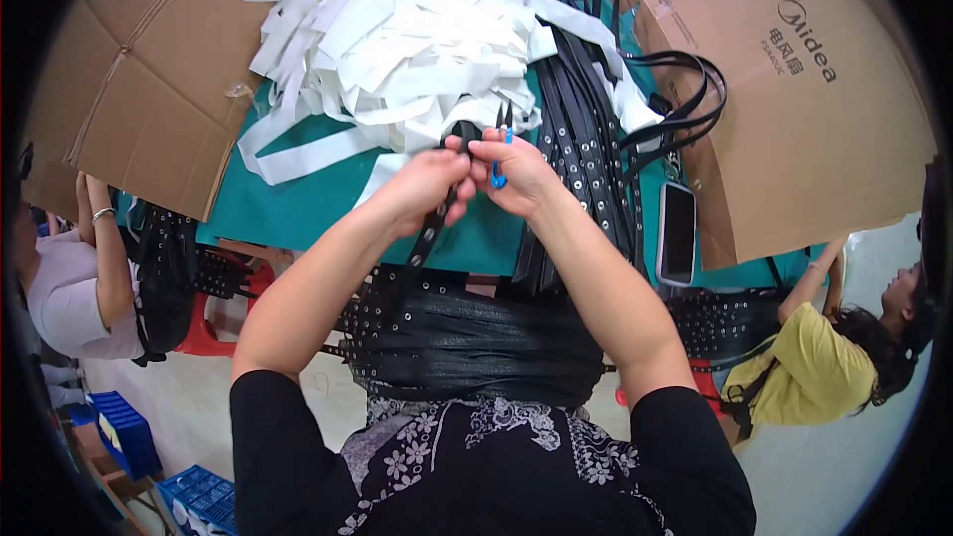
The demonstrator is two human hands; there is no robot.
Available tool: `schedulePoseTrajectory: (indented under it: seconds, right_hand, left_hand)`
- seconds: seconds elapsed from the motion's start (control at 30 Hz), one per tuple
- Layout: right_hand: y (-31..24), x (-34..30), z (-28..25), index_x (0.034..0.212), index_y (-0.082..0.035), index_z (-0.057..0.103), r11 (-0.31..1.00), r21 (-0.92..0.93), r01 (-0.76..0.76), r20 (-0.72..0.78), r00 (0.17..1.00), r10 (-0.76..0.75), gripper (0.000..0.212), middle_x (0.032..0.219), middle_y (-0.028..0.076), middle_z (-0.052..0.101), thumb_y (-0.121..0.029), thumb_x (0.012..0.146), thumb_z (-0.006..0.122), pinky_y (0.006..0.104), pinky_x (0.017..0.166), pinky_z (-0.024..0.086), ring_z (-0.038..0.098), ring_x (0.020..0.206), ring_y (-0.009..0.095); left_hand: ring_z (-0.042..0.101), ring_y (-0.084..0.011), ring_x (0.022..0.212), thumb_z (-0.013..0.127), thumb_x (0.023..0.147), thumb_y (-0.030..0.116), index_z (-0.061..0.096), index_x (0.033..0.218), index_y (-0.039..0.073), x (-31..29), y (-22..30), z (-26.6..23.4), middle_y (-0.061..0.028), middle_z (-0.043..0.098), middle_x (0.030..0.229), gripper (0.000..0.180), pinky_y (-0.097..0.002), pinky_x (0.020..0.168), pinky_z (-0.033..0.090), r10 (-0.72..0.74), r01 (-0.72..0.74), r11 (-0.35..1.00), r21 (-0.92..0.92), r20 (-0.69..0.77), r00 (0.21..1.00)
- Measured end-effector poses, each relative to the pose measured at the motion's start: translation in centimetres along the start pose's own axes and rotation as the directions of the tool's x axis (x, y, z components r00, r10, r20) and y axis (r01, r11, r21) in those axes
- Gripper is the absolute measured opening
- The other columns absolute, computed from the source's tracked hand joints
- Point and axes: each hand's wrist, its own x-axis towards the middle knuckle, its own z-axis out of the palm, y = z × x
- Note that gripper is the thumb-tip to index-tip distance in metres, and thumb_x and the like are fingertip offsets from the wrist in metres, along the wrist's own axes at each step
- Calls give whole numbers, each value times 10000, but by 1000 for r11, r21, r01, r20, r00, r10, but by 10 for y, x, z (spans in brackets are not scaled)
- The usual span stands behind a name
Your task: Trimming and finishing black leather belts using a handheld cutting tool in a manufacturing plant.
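My left hand (429, 185) is closed around a black belt with metal eyelets (429, 236), whose lower part hangs toward my lap. My right hand (520, 177) meets it at the belt's upper end, fingers pinched there. Tucked in that same hand are small snips with blue handles (498, 177), their dark blades pointing away from me. Just beyond my hands rises a big heap of white strips (407, 40). Across my lap lies a thick bundle of black eyelet belts (467, 337).
More black eyelet belts (586, 129) run down the green tabletop (278, 223) at right, beside a phone (677, 233). Cardboard (159, 69) stands at left and a carton (784, 119) at right. One person (84, 283) sits at left, another (809, 367) at right.
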Motion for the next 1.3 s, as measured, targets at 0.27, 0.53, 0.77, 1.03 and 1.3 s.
schedulePoseTrajectory:
  seconds: [0.27, 0.53, 0.77, 1.03, 1.3]
  right_hand:
    - [-21, 15, 0, 850, -136, 405, 929, 333, 159, -151, 982, -114, 191, 960, 121, 570, 52, 854, 438, 388, 743, 504, 594, 845, 246]
    - [-133, 20, -50, 813, -127, 398, 765, 422, 487, -363, 864, -350, 159, 886, 124, 541, 17, 870, 439, 366, 664, 507, 580, 794, 231]
    - [-100, -62, -58, 809, -140, 395, 832, -62, 552, -240, 801, -549, 166, 967, 122, 565, 8, 863, 449, 385, 699, 499, 586, 823, 235]
    - [9, -129, -19, 792, -138, 355, 853, 70, 517, -257, 836, -485, 194, 1065, 132, 527, 19, 875, 433, 387, 751, 512, 589, 912, 251]
    - [9, -166, -28, 799, -130, 340, 824, -216, 524, -421, 711, -563, 231, 1041, 166, 557, 28, 843, 502, 341, 720, 528, 610, 886, 247]
  left_hand:
    - [472, -99, 481, 344, 957, 225, 510, 916, 28, -78, -6, -4, 1, 476, 612, 260, -233, 479, 399, -99, 21, 949, 315, 232, 968]
    - [541, -118, 627, 341, 959, 196, 519, 920, 7, -165, -56, -55, -25, 548, 675, 262, -267, 633, 450, -268, 100, 938, 333, 508, 818]
    - [602, -197, 868, 469, 897, 303, 604, 996, 37, -252, -156, -137, -93, 645, 894, 314, -297, 800, 440, -848, 508, 374, 776, 63, 527]
    - [551, -243, 971, 626, 764, 106, 503, 1125, -4, -101, -38, 22, -137, 573, 1029, 398, -324, 836, 433, 477, -353, 530, 771, 73, 876]
    - [554, -141, 533, 496, 894, 124, 530, 894, -6, -47, -62, 76, -86, 584, 710, 134, -247, 537, 456, -28, 51, 995, -88, 239, 971]
